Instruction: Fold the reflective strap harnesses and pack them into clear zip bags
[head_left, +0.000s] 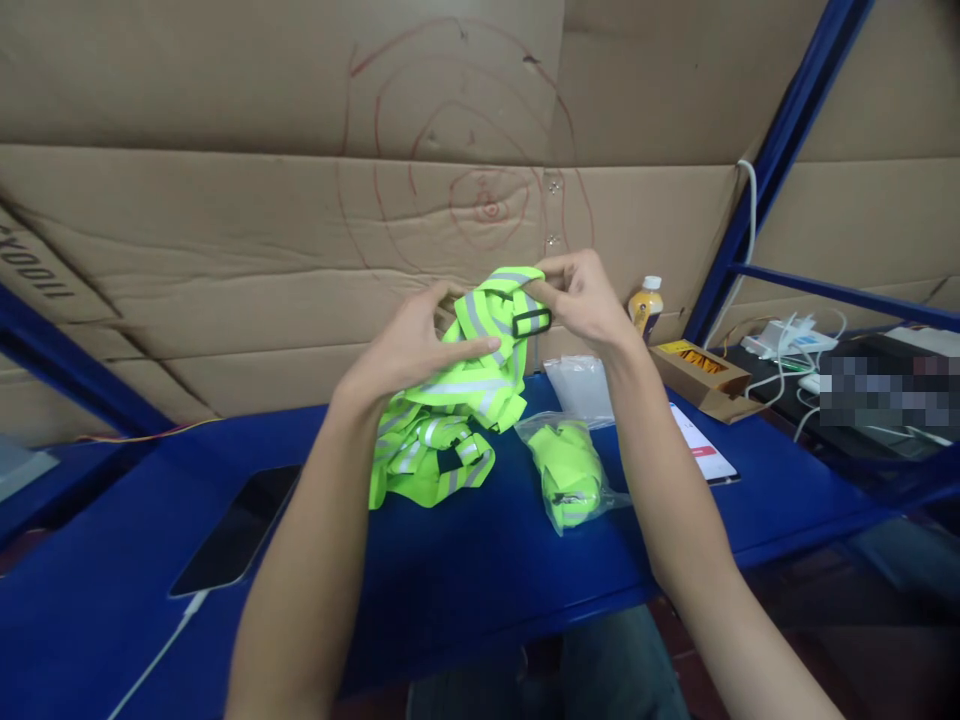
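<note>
A neon-yellow reflective strap [480,385] with grey stripes and a black buckle is lifted above the blue table. My left hand [412,340] grips its left side, thumb across the front. At the top right, my right hand [585,295] pinches the strap near the black buckle [532,322]. Below them, more neon-yellow reflective straps [435,455] lie in a loose heap; whether they join the held one I cannot tell. To the right, a clear plastic bag [566,475] with a folded neon-yellow bundle inside rests on the table.
On the blue table [465,580] lie a dark phone with a white cable [236,530] at left, and clear plastic bags [577,388], a tablet [705,445], an open cardboard box [701,378] and a yellow bottle [646,303] at right. A cardboard wall [225,220] stands behind.
</note>
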